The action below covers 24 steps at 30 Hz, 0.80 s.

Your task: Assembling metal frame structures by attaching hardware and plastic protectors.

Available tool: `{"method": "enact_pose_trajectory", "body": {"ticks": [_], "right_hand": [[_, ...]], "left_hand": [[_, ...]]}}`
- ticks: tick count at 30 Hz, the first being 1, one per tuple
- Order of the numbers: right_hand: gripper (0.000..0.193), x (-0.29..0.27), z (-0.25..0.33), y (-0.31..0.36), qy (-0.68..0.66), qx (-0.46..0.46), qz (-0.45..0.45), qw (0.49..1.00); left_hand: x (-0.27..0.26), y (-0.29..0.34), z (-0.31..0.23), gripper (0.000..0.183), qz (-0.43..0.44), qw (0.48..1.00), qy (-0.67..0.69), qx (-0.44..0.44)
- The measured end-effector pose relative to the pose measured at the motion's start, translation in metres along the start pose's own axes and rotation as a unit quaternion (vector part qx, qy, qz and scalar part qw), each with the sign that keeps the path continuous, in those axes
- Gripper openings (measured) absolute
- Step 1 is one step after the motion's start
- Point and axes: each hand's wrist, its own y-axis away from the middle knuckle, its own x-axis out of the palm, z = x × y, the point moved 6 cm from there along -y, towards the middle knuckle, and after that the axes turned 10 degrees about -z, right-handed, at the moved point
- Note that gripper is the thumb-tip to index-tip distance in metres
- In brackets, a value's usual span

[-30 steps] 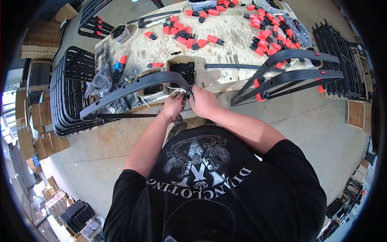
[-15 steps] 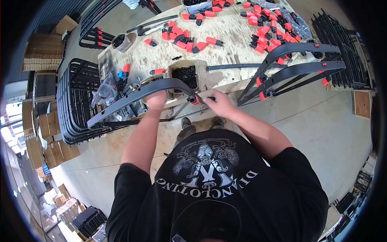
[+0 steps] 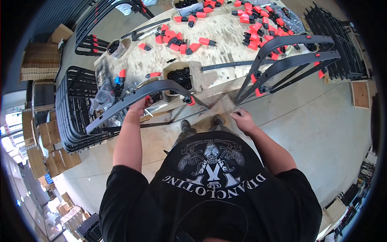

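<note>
A dark grey bent-tube frame leans at the table's near edge, with a red-and-black clip on its curved end. My left hand is beneath the frame's tube, beside a small tub of black parts. Its fingers are curled and partly hidden; a short pale rod juts out next to them, and I cannot tell whether it is gripped. Over the floor, to the right of the frame, my right hand is closed around a small dark thing too hidden to name.
Behind the frame stands a box of black hardware. Red-and-black clips lie scattered over the wooden table. Two more curved frames rest at the right, with stacked frames at the left. A flat dark bar lies near the front.
My right hand has moved away from the frame's clip, to the right and nearer to me. My left hand has shifted left and a little nearer along the tube.
</note>
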Motion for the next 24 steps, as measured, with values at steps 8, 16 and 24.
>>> {"method": "enact_pose_trajectory", "body": {"ticks": [8, 16, 24], "right_hand": [[0.051, 0.133, 0.113, 0.039, -0.065, 0.089, 0.266, 0.957], [0.051, 0.291, 0.207, 0.112, -0.248, 0.154, 0.309, 0.905], [0.066, 0.432, 0.24, 0.173, -0.465, 0.191, 0.39, 0.771]], "left_hand": [[-0.014, 0.146, 0.01, 0.037, -0.013, 0.962, -0.193, 0.192], [-0.046, 0.2, -0.007, 0.05, 0.033, 0.878, -0.256, 0.404], [-0.238, 0.178, 0.029, 0.038, 0.111, 0.859, -0.118, 0.485]]}}
